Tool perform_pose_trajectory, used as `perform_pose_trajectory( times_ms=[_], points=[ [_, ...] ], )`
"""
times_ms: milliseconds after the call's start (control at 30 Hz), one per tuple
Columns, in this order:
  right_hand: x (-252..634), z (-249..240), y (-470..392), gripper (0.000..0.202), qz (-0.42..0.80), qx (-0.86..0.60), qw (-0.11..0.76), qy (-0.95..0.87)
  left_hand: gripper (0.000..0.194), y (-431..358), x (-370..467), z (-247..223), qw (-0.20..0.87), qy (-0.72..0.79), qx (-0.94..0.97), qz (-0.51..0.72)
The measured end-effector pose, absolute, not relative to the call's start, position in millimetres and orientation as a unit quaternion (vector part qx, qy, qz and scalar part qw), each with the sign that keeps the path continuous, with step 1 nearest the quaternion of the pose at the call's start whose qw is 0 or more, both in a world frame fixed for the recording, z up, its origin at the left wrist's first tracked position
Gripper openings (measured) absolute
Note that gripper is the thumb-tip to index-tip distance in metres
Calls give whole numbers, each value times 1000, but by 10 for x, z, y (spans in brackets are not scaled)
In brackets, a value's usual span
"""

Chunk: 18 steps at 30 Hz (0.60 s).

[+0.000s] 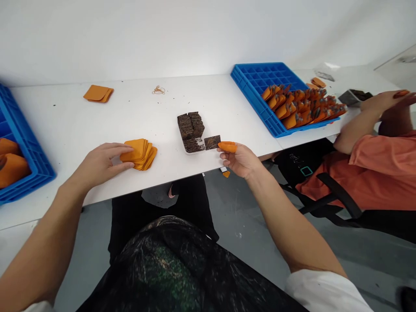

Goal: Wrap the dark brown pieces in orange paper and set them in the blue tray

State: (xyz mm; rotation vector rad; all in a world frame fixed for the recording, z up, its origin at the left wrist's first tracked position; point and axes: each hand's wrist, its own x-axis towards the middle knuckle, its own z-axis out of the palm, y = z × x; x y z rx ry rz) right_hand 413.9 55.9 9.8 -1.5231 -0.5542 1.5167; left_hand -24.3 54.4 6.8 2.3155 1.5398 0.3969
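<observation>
Across the white table (130, 117): my two hands, either side of the dark stacks (191, 125).
Right hand (242, 160): nearly closed, fingertips pinching one dark card (212, 142) by its right end; orange finger cover (227, 147) worn.
Dark card: long axis roughly left to right, far end pointing left, just beside the stacks; right hand nearer.
Left hand (99, 164): thumb and fingers parted, tips touching the left side of the orange pieces (143, 152); grip on any one, cannot tell.
Orange pieces: loose fanned pile, to the right of my left hand, left of stacks and card.
Blue crate (253, 95): beyond my right hand, holding filled orange rows.
</observation>
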Motion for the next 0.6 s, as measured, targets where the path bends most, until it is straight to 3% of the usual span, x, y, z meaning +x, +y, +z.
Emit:
perform_pose_trajectory(
  times_ms=[600],
  points=[
    [4133, 136, 659, 7, 642, -633, 400, -167, 53, 444, -196, 157, 87, 517, 829, 194]
  ],
)
